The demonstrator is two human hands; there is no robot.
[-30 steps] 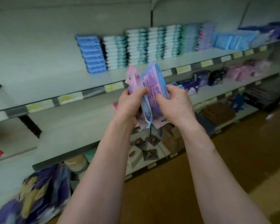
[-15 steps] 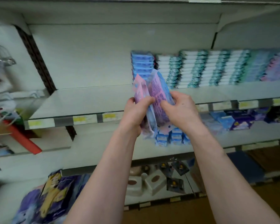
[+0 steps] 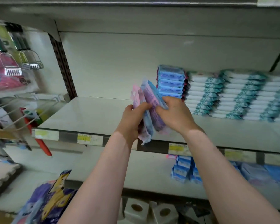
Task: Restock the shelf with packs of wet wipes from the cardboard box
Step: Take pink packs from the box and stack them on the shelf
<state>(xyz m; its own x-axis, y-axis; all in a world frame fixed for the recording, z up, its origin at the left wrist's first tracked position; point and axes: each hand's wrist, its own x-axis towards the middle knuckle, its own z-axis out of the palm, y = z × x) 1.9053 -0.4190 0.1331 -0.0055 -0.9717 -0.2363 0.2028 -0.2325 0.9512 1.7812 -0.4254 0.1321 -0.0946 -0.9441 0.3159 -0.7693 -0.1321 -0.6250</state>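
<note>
Both my hands hold a small bunch of pink and blue wet wipe packs (image 3: 149, 101) upright, just in front of the upper shelf (image 3: 94, 113). My left hand (image 3: 132, 117) grips the pink packs on the left side. My right hand (image 3: 174, 113) grips the blue and purple pack on the right side. Directly behind the packs stands a stack of blue wet wipe packs (image 3: 170, 82) on the shelf. The cardboard box is not in view.
Several stacks of white and teal packs (image 3: 233, 96) fill the shelf to the right of the blue stack. Left of it the shelf board is bare. Small blue packs (image 3: 184, 168) sit on the shelf below. Padlocks (image 3: 31, 62) hang at the far left. Purple bags (image 3: 52, 199) lie bottom left.
My view has swung left and up along the shelf. My hands, still holding the packs, now sit closer to the upper shelf, just left of the blue stack.
</note>
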